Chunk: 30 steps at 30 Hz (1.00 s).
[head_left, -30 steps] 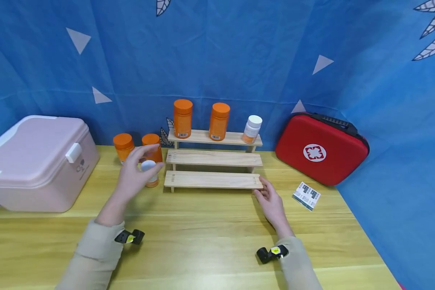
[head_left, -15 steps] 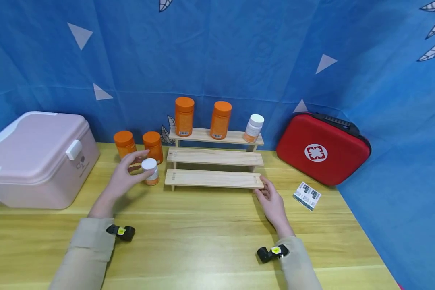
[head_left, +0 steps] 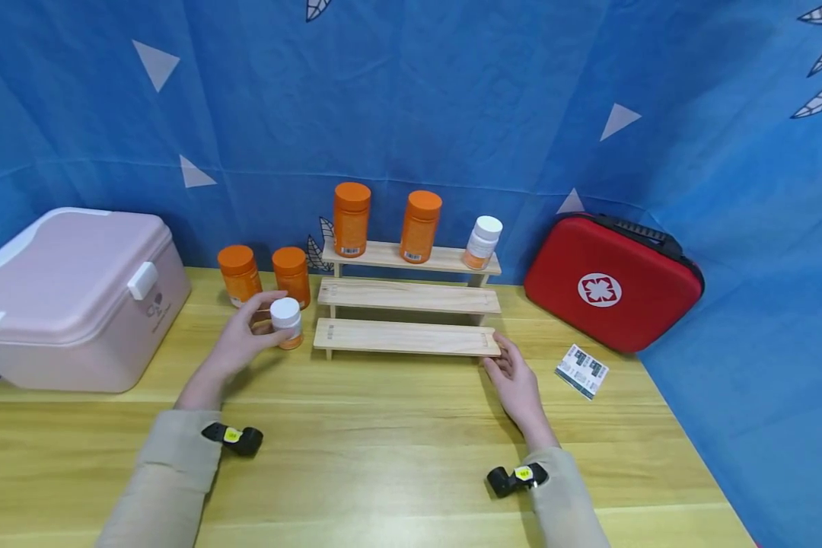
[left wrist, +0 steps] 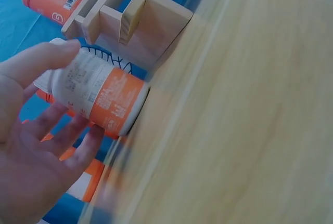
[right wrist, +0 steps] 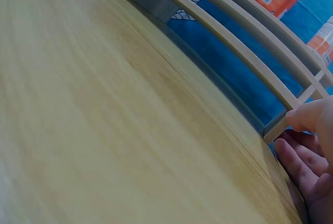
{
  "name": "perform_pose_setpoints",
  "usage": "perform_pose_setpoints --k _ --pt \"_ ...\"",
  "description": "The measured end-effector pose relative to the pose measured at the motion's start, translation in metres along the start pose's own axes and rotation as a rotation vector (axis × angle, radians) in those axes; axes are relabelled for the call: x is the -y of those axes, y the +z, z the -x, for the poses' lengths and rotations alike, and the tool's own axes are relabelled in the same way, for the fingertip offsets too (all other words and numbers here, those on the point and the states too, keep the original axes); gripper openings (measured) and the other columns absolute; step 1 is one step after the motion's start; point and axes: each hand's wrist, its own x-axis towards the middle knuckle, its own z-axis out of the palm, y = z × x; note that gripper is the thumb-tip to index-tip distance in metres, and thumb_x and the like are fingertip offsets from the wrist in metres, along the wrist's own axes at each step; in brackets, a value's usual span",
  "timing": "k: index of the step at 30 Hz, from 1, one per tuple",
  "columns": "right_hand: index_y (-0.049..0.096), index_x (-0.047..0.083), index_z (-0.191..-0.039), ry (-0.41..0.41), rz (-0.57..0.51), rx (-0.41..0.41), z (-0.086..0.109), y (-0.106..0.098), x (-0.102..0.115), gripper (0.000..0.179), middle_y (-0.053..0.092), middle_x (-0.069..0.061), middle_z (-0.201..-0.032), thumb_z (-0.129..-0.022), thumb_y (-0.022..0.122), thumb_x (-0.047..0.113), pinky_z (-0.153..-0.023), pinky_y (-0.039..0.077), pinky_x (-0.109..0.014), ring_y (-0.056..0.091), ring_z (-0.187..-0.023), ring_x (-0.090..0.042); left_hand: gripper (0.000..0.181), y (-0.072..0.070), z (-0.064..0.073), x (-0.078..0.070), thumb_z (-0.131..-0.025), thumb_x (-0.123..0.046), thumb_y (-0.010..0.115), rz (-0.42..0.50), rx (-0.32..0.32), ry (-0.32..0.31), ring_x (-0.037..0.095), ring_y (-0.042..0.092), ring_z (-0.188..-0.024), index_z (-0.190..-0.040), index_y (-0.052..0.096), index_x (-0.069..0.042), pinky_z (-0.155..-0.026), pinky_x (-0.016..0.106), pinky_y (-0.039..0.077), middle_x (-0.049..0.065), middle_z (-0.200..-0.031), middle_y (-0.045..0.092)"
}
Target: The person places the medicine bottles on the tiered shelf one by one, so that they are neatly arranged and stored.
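White-capped bottle [head_left: 288, 314]: was held upright in left hand [head_left: 238, 341], fingers half-curled.
Wooden rack [head_left: 411, 295]: stood just right of bottle; lowest tier [head_left: 404, 337] was pinched by right hand [head_left: 517, 384].

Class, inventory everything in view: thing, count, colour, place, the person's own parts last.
Table: one, yellowish, foreground
Cloth: one, blue, background
Rack: one, pale wood, mid-table
Box: one, pink, far left
Jars: four, orange, two on rack, two left of it
Bottles: two, white and orange, one on rack, one left of it
Case: one, red, right of rack
Card: one, white and green, before case
Wrist cameras: two, black, one per wrist
Sleeves: two, beige, on forearms
Left hand: one, bare, holding left bottle
Right hand: one, bare, gripping rack's right end
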Motion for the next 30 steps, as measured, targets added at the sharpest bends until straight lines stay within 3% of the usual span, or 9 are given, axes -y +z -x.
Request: perform_pose_setpoints --k 15,22,25,30 --pt "0.040 0.012 -0.144 0.009 0.009 0.001 0.002 -0.002 0.001 0.052 0.054 -0.019 -0.129 -0.096 0.058 0.013 -0.097 0.044 -0.040 0.054 -0.114 -0.028 0.056 0.007 -0.001 -0.006 -0.084 -0.004 0.073 -0.034 -0.115 -0.022 0.036 0.044 -0.114 -0.134 0.048 -0.001 -0.096 0.051 0.040 0.020 -0.129 0.046" --pt "0.041 0.012 -0.144 0.007 0.011 -0.001 0.000 -0.002 0.002 0.052 0.055 -0.020 -0.128 -0.096 0.059 0.013 -0.097 0.044 -0.040 0.055 -0.114 -0.029 0.056 0.007 0.001 -0.027 -0.082 -0.008 0.076 -0.073 -0.189 0.019 0.029 0.048 -0.108 -0.132 0.051 -0.002 -0.091 0.041 0.047 0.016 -0.124 0.051" --pt "0.041 0.014 -0.144 0.014 -0.001 0.002 0.000 -0.002 0.002 0.052 0.054 -0.019 -0.130 -0.095 0.060 0.013 -0.098 0.043 -0.040 0.054 -0.115 -0.027 0.055 0.007 0.002 -0.039 -0.081 -0.010 0.077 -0.077 -0.266 0.039 0.023 0.050 -0.102 -0.131 0.054 -0.004 -0.088 0.036 0.049 0.014 -0.118 0.055" --pt "0.041 0.013 -0.144 0.031 0.002 0.006 0.000 -0.002 0.001 0.053 0.053 -0.017 -0.132 -0.095 0.060 0.013 -0.098 0.043 -0.039 0.054 -0.115 -0.026 0.057 0.013 -0.003 -0.062 -0.080 -0.018 0.079 -0.055 -0.380 0.016 0.017 0.051 -0.102 -0.132 0.056 -0.009 -0.085 0.029 0.048 0.008 -0.118 0.057"
